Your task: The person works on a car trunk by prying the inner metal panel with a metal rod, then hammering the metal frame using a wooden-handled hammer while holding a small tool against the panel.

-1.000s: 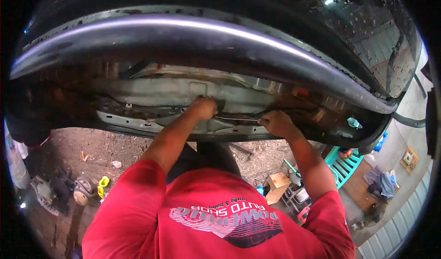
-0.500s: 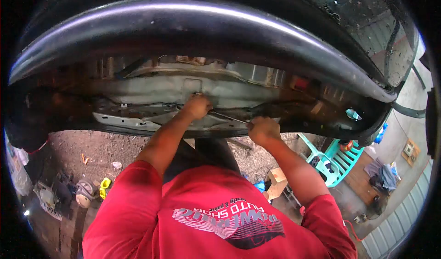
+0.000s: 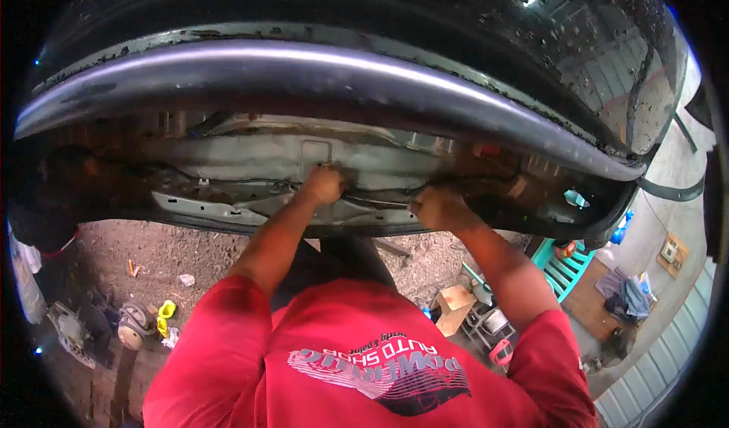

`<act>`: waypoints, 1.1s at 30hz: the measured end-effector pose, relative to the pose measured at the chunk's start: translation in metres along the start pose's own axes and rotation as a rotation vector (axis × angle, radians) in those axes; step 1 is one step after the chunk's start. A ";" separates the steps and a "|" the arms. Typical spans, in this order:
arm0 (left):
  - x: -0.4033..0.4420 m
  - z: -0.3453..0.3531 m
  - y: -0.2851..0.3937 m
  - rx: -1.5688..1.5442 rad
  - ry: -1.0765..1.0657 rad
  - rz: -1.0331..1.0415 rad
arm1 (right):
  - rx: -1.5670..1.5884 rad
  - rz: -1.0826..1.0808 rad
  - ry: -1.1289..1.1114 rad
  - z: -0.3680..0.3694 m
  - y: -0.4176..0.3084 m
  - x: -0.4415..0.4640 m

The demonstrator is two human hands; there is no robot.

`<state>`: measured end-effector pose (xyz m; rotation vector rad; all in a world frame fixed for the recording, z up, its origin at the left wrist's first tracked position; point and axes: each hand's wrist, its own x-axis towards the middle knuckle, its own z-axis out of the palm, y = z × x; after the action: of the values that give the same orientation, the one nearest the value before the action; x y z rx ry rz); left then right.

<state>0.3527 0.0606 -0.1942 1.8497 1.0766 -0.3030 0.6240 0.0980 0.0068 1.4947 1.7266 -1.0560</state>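
Note:
A slim metal wrench (image 3: pixel 377 202) runs between my two hands, below the hollow under a dark car panel. My left hand (image 3: pixel 325 184) is closed at its left end, against the pale metal body panel (image 3: pixel 262 152); the fingers hide what sits at that end. Around the handle end, my right hand (image 3: pixel 442 209) is closed. A black cable (image 3: pixel 250 180) runs along the panel behind my hands. Below it lies a light metal bracket strip (image 3: pixel 201 204) with slots.
The glossy dark bumper edge (image 3: pixel 326 67) curves above my hands. On the ground are a cardboard box (image 3: pixel 454 306), a turquoise plastic stool or chair (image 3: pixel 566 269), yellow items (image 3: pixel 165 316) and a sander-like tool (image 3: pixel 134 325). Cloths (image 3: pixel 630 295) lie at the right.
The view has tilted, so the car edge sits lower. My right hand has moved slightly down and right with the wrench, which now lies flatter. My left hand stays near the same spot.

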 end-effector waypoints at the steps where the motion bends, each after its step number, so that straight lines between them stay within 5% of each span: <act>1: 0.001 0.000 -0.002 0.000 -0.039 -0.007 | -0.032 -0.069 -0.025 -0.003 0.005 0.010; 3: 0.001 0.006 -0.006 -0.009 -0.005 -0.003 | -0.065 -0.142 -0.047 -0.015 -0.005 0.019; 6: 0.005 0.012 -0.007 0.004 0.053 0.031 | -0.099 0.030 -0.144 -0.020 -0.008 0.019; 9: 0.004 0.019 -0.011 -0.068 0.084 0.065 | -0.153 -0.124 -0.093 0.014 0.001 0.006; 11: 0.006 0.018 -0.013 -0.160 0.099 0.081 | 0.031 0.227 -0.030 0.026 -0.007 0.000; 18: 0.003 0.015 -0.011 -0.209 0.042 0.024 | 0.103 0.373 -0.062 0.026 -0.039 -0.024; 24: 0.010 0.015 -0.012 -0.169 0.039 0.000 | -0.035 0.260 -0.169 0.021 -0.021 -0.015; 25: 0.005 0.011 -0.011 -0.151 0.026 -0.008 | -0.131 0.059 -0.129 0.023 -0.002 -0.010; 31: 0.010 0.021 -0.018 -0.212 0.058 0.037 | -0.025 0.088 -0.152 -0.001 0.031 0.042; 33: 0.008 0.009 -0.014 -0.193 -0.009 0.013 | -0.099 -0.155 -0.157 -0.006 0.045 0.059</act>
<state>0.3484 0.0597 -0.2118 1.6812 1.0501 -0.1923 0.6580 0.1339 -0.0489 1.1997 1.7776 -1.1180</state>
